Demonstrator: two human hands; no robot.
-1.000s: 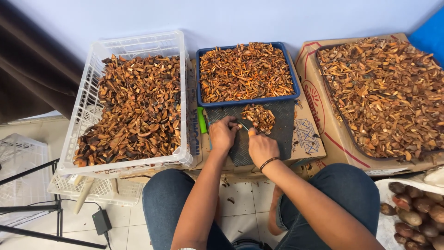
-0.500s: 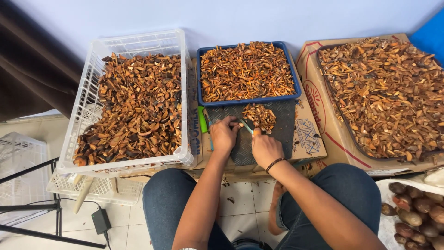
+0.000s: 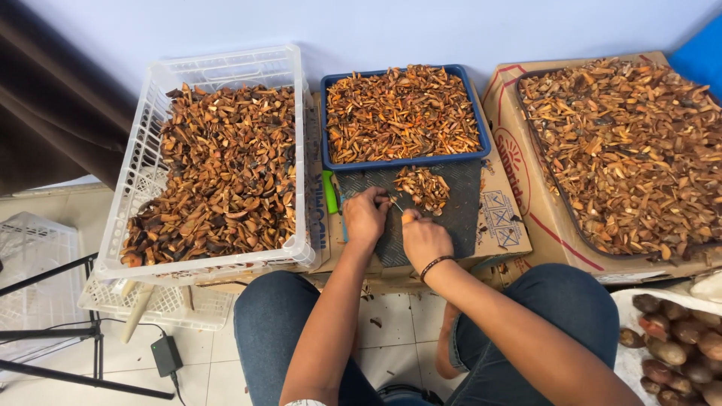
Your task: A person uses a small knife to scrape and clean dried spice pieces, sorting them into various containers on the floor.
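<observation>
My left hand (image 3: pixel 365 218) rests on a dark cutting mat (image 3: pixel 459 218), its fingers pinched on a small brown piece. My right hand (image 3: pixel 424 239), with a dark bracelet on the wrist, is closed around a small knife (image 3: pixel 395 203). The thin blade points at the piece under my left fingers. A small pile of cut orange-brown pieces (image 3: pixel 423 186) lies on the mat just beyond both hands. Behind the mat stands a blue tray (image 3: pixel 481 139) heaped with the same cut pieces.
A white plastic crate (image 3: pixel 139 173) of darker brown pieces stands at the left. At the right is a cardboard box (image 3: pixel 519 162) holding a tray of pieces. A green handle (image 3: pixel 329 192) lies left of the mat. Whole brown fruits (image 3: pixel 677 346) fill a bag at lower right. Tripod legs (image 3: pixel 75 376) and a charger (image 3: pixel 167 355) sit on the tile floor.
Both hands stay over the mat with only small shifts. The right hand moved slightly out and back, and the blade now sits closer to the left fingers.
</observation>
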